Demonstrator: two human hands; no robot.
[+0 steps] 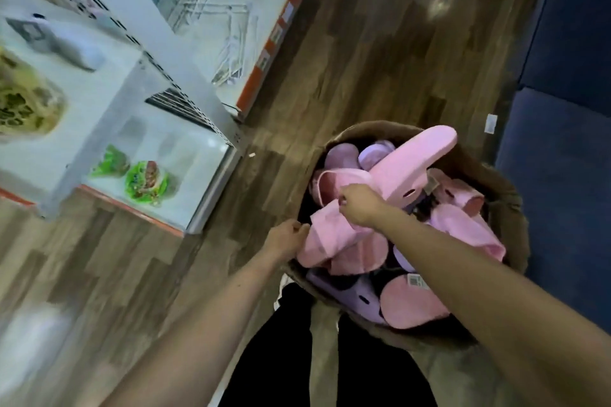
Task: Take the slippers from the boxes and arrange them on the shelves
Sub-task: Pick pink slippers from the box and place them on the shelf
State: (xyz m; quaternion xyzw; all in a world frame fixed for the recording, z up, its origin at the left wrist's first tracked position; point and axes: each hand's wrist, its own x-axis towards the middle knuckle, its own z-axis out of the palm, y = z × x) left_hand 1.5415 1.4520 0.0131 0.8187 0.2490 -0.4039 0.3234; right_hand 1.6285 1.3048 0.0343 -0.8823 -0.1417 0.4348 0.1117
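Both hands are closed on one pink slipper (pixel 325 235) at the near rim of the box (pixel 502 208): my left hand (pixel 286 238) pinches its edge and my right hand (pixel 358 205) grips it from above, which I judge is to work it free of the pile. More pink and purple slippers (pixel 413 304) lie tangled around it, one standing up behind my right hand, so they may snag. My shelves (pixel 185 175) sit well apart to the left, partly holding green packets (pixel 145 180).
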